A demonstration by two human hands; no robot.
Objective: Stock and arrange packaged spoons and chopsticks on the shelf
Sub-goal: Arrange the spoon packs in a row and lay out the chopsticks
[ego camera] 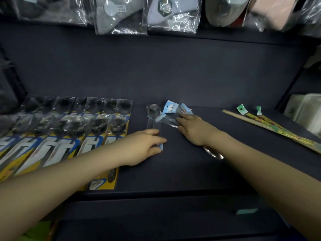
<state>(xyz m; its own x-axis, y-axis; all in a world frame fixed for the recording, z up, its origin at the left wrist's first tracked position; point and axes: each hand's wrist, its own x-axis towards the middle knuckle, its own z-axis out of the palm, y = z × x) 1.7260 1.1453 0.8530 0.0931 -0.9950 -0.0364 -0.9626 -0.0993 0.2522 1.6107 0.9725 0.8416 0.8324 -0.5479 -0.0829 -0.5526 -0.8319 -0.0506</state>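
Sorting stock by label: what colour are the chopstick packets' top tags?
Green, on the chopstick packets at right, head view.

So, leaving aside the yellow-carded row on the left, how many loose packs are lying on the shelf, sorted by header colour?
blue-header spoon packs: 3 that I can make out; they overlap, so one more could be hidden
green-header chopstick packs: 2
Total: 5
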